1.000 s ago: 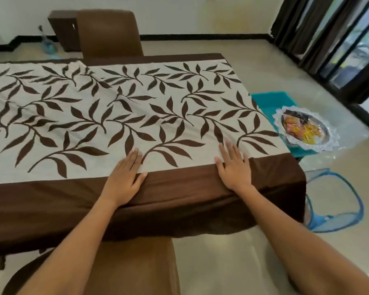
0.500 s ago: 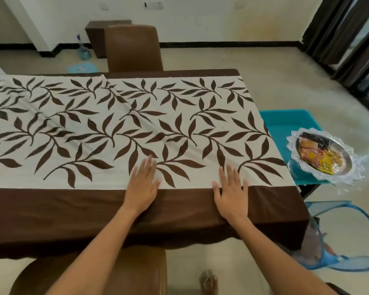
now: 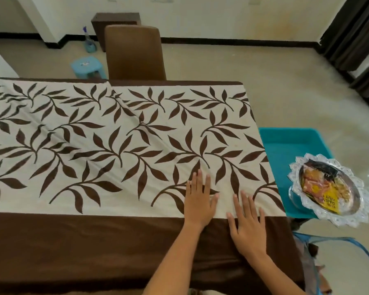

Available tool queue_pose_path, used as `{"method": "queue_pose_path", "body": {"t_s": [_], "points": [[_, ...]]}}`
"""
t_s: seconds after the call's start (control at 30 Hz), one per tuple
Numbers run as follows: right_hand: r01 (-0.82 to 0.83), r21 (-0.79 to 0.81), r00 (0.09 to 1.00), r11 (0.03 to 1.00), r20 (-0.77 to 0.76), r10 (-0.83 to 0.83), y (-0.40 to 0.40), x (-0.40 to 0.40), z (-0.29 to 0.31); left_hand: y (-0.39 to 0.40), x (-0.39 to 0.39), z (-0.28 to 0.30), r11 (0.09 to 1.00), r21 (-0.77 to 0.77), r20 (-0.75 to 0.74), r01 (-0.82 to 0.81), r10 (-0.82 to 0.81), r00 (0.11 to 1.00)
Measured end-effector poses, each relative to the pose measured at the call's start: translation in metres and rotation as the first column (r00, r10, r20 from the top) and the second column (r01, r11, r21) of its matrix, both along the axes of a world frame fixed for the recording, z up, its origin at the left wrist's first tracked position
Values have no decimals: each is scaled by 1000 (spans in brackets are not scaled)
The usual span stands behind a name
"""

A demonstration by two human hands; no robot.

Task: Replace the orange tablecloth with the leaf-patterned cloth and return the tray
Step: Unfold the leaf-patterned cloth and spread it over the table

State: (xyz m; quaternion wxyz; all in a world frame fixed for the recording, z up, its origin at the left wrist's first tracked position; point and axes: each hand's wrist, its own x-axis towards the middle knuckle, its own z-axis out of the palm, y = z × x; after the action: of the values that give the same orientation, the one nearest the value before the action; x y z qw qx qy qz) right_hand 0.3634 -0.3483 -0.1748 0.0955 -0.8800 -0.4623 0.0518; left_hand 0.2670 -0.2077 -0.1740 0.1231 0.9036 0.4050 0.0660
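With both my left hand (image 3: 198,201) and right hand (image 3: 248,223) flat, fingers straight, on the cloth (image 3: 115,145) filling mid-frame, I judge it soft and slippery; the tray (image 3: 328,188), right edge, looks light—lift by its rim.

Walls: I see cream walls (image 3: 211,15) with a black skirting line along the base
Floor: pale beige floor (image 3: 222,64), faintly glossy under soft daylight
Far side: a brown high-backed chair (image 3: 134,52) stands at the table's far edge; behind it a dark wooden cabinet (image 3: 115,20)
Floor items: a small light-blue stool (image 3: 86,66) and a spray bottle (image 3: 89,42) near the wall
Right: dark curtains (image 3: 354,33) beside glass doors
Right of table: a teal surface (image 3: 290,145)
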Motion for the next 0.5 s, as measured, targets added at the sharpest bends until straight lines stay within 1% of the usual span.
{"method": "queue_pose_path", "body": {"t_s": [0.1,0.17,0.27,0.33,0.4,0.5], "points": [[8,4,1000,1000,11,-8,-3,16,4,-5,19,-5,1000,-1,2,11,-11,1000],[27,52,1000,998,-9,-26,5,28,11,-5,22,-7,1000,2,-6,13,-13,1000],[55,136,997,989,-58,-47,39,58,18,-4,23,-6,1000,6,-13,6,-6,1000],[35,104,997,994,-70,-28,68,81,15,-5,23,-5,1000,3,-23,-3,3,1000],[-1,28,998,1000,-58,2,87,98,7,-6,22,-3,1000,13,-29,-9,10,1000],[-38,-14,999,999,-9,38,90,109,-3,-6,23,-1,999,27,-33,-20,21,999]]}}
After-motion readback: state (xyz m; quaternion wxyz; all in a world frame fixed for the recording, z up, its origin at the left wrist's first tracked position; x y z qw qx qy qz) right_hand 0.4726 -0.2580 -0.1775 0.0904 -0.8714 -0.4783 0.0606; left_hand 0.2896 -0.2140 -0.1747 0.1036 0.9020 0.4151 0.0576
